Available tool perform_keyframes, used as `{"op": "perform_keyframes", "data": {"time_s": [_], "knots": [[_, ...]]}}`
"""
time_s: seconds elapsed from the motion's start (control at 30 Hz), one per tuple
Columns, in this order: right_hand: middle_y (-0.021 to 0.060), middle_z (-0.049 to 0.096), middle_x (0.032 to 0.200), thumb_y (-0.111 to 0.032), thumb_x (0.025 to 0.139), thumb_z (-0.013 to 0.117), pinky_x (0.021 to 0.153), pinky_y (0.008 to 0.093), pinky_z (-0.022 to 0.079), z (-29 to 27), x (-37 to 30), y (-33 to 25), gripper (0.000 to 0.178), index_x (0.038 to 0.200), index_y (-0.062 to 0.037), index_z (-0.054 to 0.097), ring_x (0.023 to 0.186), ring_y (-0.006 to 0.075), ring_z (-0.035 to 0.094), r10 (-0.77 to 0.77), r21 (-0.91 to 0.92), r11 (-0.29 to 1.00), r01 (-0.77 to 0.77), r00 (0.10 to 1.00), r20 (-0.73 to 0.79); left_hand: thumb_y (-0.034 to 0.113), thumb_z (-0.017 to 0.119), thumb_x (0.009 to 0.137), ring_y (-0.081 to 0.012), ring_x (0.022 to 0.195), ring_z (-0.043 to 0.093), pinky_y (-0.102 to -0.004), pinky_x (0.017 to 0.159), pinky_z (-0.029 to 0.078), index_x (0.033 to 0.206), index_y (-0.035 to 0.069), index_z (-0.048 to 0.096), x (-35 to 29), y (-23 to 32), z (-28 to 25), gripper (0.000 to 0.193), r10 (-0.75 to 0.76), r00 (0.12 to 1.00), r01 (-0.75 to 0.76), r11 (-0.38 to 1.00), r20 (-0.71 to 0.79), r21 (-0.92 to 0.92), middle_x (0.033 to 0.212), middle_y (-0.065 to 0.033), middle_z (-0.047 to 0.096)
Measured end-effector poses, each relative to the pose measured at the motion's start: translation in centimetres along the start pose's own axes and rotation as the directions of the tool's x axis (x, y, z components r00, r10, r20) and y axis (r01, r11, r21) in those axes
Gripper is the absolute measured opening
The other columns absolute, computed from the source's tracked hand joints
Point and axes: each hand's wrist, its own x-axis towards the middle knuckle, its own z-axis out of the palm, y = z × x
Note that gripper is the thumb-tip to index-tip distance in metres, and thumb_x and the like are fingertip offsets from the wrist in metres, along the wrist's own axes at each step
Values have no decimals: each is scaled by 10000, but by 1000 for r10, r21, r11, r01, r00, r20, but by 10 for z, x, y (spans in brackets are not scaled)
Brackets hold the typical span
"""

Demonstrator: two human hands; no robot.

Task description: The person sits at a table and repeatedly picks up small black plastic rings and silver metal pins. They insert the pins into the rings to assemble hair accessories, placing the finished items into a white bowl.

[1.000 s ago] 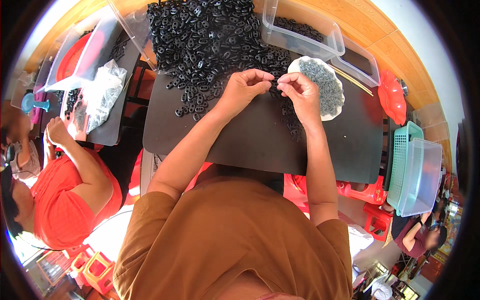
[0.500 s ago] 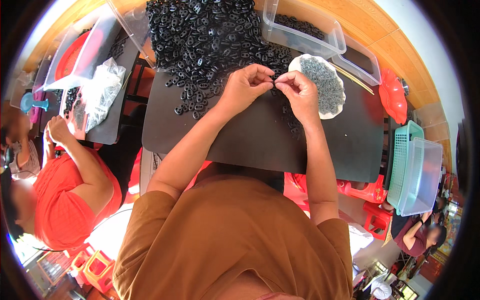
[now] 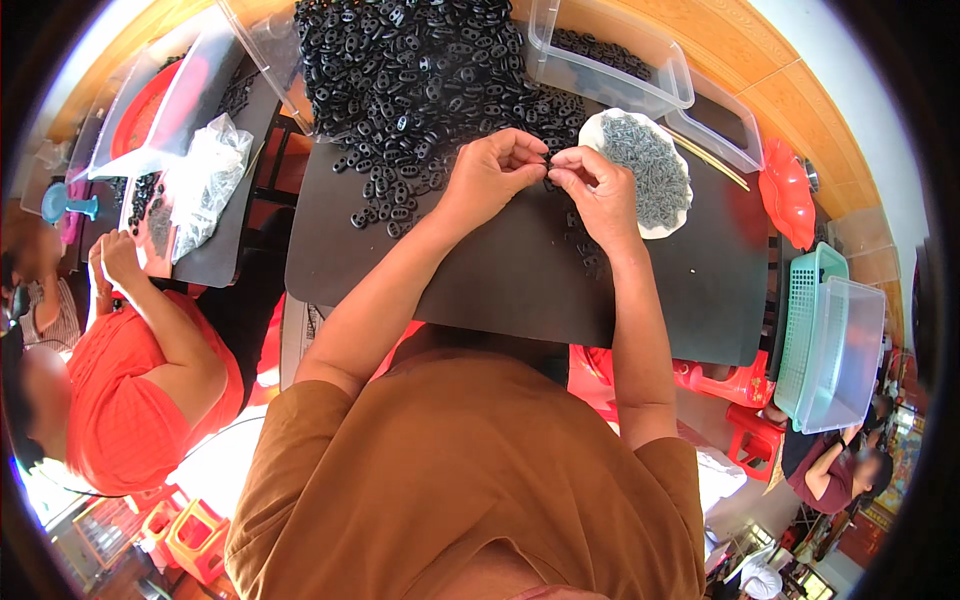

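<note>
Over the dark table (image 3: 450, 285), my left hand (image 3: 490, 178) and my right hand (image 3: 603, 192) meet fingertip to fingertip. Both are closed in a pinch on a tiny black piece (image 3: 548, 170) between them; its exact shape is mostly covered by the fingers. Beyond my left hand spreads a large heap of black oval plastic pieces (image 3: 405, 75) with two holes each. Beside my right hand stands a white scalloped dish (image 3: 592, 132) filled with small greyish, see-through pieces (image 3: 640, 170). Some small dark bits (image 3: 586, 250) lie on the table below my right wrist.
Clear plastic bins (image 3: 610, 85) stand at the far right, near thin sticks (image 3: 710, 160) and a red dish (image 3: 787, 195). A green basket (image 3: 805, 330) is at the right. On the left, a person in red (image 3: 150, 390) sits at another table with a plastic bag (image 3: 215, 180).
My hands stay almost in place, with only a slight shift of the fingertips around the small piece. At the left, the other person's hands have moved a little.
</note>
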Motion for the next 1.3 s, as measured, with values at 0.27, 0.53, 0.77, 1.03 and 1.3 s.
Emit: {"op": "perform_keyframes", "data": {"time_s": [0.27,0.53,0.77,1.03,1.3], "knots": [[101,680,803,-17,891,638,647,311,512,-1,1,1,18,901,-4,630,721,212,677,-39,-95,995,42,999,33,-24,678,866,-87,843,661,-221,753,532,1065,-7,643,0,0,-1,203,2,1000,-2,999,1,45,944,-32,688],[110,589,848,-114,954,556,639,425,466,6,0,-8,78,907,-55,534,756,349,603,-147,-348,923,163,987,73,-38,673,863,-81,837,663,-221,759,533,1032,-8,643,-1,1,-1,175,9,1000,-10,999,6,47,938,-29,690],[110,572,830,-171,977,523,631,443,454,5,-1,-8,142,888,-61,516,752,366,589,-140,-393,904,170,985,104,-38,672,864,-81,829,661,-221,762,534,1015,-1,640,-1,-3,1,159,-15,999,15,1000,35,-18,929,-30,690],[117,605,777,-173,969,573,611,380,470,3,1,-2,141,921,-41,568,683,295,604,-40,-237,970,58,996,78,-7,685,881,-98,847,665,-242,775,548,1008,2,636,-1,-4,2,135,-38,999,39,980,9,-195,940,-37,688],[14,668,822,-48,893,677,625,231,498,6,2,4,39,901,-29,645,711,70,621,109,231,968,-94,993,-51,26,672,907,-112,889,673,-253,792,556,1089,-7,642,1,-3,2,187,-9,999,21,964,46,-263,1001,-51,695]]}}
